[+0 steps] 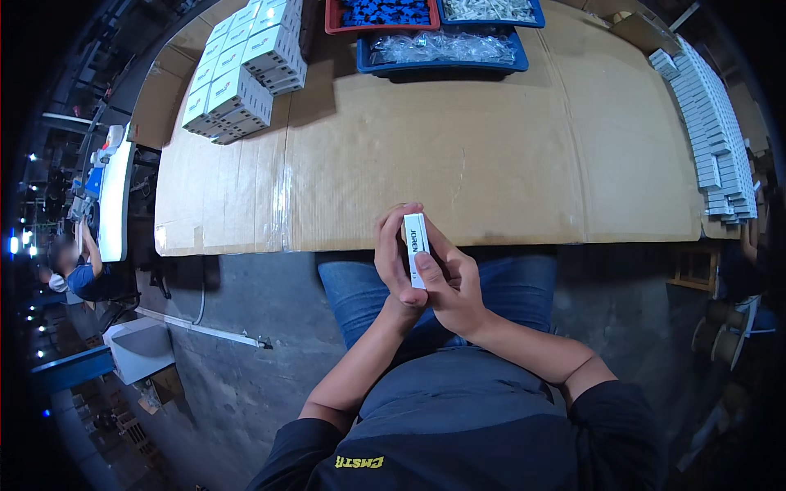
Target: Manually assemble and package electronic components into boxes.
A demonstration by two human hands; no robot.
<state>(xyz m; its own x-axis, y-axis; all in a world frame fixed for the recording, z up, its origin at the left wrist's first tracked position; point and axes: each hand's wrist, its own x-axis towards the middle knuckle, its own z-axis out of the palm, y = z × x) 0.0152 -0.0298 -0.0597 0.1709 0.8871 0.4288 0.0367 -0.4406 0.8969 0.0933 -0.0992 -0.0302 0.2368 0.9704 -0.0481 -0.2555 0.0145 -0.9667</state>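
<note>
Cardboard-covered counter [458, 155], box stacks [237, 78] far left, bins [442, 51] at back. Small white box [417, 250] upright at near edge, over lap. Left hand [397, 258] fingers wrapped behind, right hand [450, 282] thumb pressing front. Likely closing or checking box; next needs firm grip.

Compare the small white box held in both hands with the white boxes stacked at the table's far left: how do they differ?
The small white box is single, gripped by the left hand and right hand above the lap; the stacked white boxes lie untouched on the cardboard-covered table. The held one shows a narrow side, the stacked ones broader faces. Both are white cartons.
</note>
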